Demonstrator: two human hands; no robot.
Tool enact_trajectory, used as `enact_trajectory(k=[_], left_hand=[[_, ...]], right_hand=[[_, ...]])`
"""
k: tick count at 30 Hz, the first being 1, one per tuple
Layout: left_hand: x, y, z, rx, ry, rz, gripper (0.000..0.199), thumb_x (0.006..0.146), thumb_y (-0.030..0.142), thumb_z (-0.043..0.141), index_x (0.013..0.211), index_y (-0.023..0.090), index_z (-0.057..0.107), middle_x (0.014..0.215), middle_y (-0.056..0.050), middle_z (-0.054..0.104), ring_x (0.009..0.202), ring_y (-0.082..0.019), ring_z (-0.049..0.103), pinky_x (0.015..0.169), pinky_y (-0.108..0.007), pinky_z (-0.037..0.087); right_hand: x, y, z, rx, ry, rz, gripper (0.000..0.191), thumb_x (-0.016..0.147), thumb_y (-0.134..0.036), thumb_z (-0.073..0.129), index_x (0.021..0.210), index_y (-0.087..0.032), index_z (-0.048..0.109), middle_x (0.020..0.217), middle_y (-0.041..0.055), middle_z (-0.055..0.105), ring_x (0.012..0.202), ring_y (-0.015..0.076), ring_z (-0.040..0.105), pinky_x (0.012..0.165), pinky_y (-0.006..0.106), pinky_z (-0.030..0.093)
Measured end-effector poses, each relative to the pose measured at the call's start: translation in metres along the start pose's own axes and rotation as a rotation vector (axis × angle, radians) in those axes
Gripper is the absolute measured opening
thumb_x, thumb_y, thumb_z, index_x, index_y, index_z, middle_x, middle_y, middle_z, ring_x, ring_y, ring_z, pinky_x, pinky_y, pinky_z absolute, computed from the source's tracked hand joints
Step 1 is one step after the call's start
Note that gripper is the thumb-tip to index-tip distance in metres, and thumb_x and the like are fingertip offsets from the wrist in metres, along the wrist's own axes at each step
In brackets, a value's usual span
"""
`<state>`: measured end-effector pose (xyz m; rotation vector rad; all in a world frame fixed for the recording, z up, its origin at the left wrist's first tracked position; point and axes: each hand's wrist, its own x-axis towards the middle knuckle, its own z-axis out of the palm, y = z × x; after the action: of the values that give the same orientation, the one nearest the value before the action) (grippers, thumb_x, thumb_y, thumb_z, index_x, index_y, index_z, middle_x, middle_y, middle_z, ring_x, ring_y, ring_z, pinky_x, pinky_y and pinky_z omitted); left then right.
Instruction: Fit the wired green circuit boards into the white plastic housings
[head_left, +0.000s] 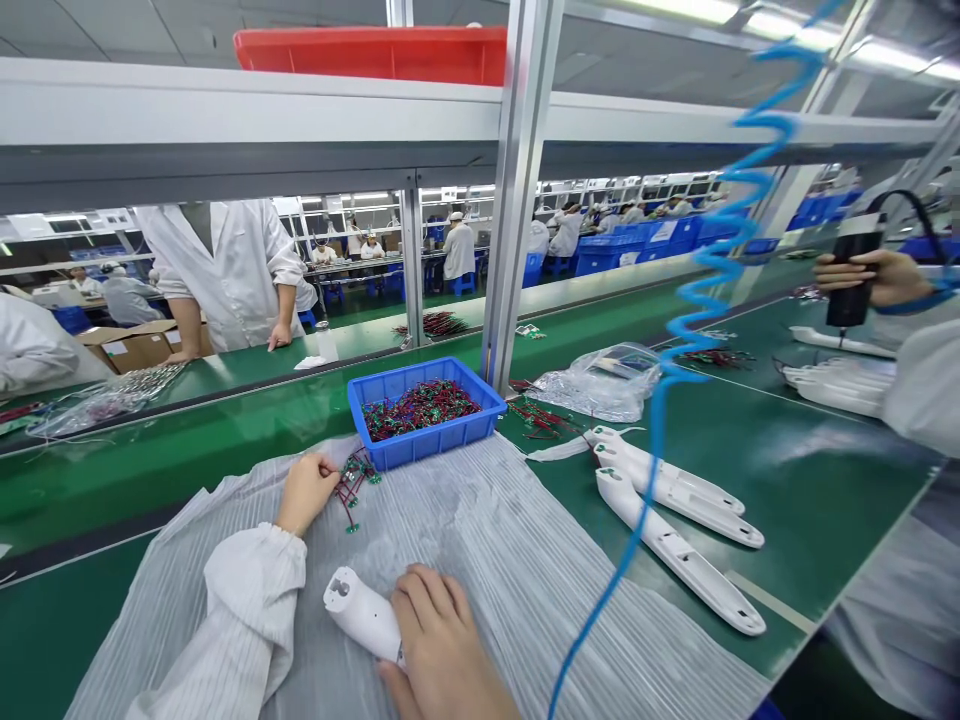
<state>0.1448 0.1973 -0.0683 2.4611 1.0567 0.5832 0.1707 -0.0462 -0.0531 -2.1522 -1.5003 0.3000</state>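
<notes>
While the left hand (306, 490) pinched a wired circuit board (354, 478) between its fingers (326, 467), the right hand (442, 640) curled around a white housing (360, 615) resting on the gray mat (510, 560).

Ceiling: I see pale panels (90, 25) overhead, with long strip lights (885, 50) glowing at upper right.
Shelf: a white overhead shelf (225, 110) crosses my view, with a red plastic tray (371, 55) on top.
Frame: an aluminium upright (517, 190) splits my view.
Benches: green-topped workbenches (592, 315) run off in long rows.
Across: a co-worker in a white coat (225, 275) stands just beyond the bench, near cardboard boxes (135, 345).
Hall: farther off, I see white-coated workers (459, 252), blue stools (463, 285) and stacked blue crates (637, 245).
</notes>
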Motion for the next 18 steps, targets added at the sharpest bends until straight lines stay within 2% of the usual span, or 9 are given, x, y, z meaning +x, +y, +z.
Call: enact_trajectory(k=[5,9,12,16,18], left_hand=[[-0.001,-0.002,0.001,-0.086,-0.015,0.039,0.011,0.067,0.023,0.053,0.062,0.014,0.058,0.059,-0.002,0.059,0.06,-0.016,0.054,0.061,-0.026,0.037],[-0.001,-0.003,0.004,-0.174,-0.024,0.059,0.02,0.063,0.03,0.057,0.073,0.013,0.06,0.064,-0.001,0.06,0.057,-0.015,0.052,0.058,-0.025,0.038],[-0.001,-0.004,0.004,-0.227,-0.036,0.057,0.02,0.06,0.029,0.056,0.071,0.013,0.062,0.058,0.0,0.057,0.053,-0.014,0.049,0.056,-0.025,0.037],[-0.001,-0.007,0.0,-0.292,-0.04,0.045,0.02,0.059,0.031,0.057,0.065,0.013,0.06,0.054,0.001,0.053,0.052,-0.013,0.047,0.054,-0.025,0.034],[-0.002,-0.006,-0.005,-0.322,-0.051,0.043,0.02,0.059,0.033,0.057,0.063,0.014,0.058,0.054,0.001,0.052,0.052,-0.013,0.046,0.053,-0.024,0.034]], right_hand=[[-0.007,-0.002,-0.014,0.026,0.03,0.006,0.026,0.076,-0.024,0.056,0.101,-0.015,0.06,0.113,0.0091,0.055,0.11,0.0263,0.043,0.099,0.042,0.027],[-0.016,0.002,-0.024,0.114,-0.085,-0.02,0.032,0.072,-0.024,0.061,0.103,-0.013,0.058,0.106,0.0106,0.056,0.099,0.0258,0.047,0.091,0.04,0.033],[-0.024,0.007,-0.033,0.272,-0.165,-0.06,0.034,0.074,-0.029,0.06,0.102,-0.012,0.057,0.103,0.0107,0.055,0.095,0.0236,0.048,0.086,0.035,0.037],[-0.033,0.013,-0.045,0.475,-0.13,-0.053,0.03,0.077,-0.03,0.055,0.101,-0.012,0.054,0.102,0.0099,0.051,0.094,0.0208,0.048,0.083,0.031,0.038],[-0.036,0.016,-0.047,0.548,-0.078,-0.003,0.026,0.078,-0.028,0.051,0.099,-0.013,0.053,0.098,0.0081,0.05,0.089,0.0191,0.049,0.08,0.03,0.039]])
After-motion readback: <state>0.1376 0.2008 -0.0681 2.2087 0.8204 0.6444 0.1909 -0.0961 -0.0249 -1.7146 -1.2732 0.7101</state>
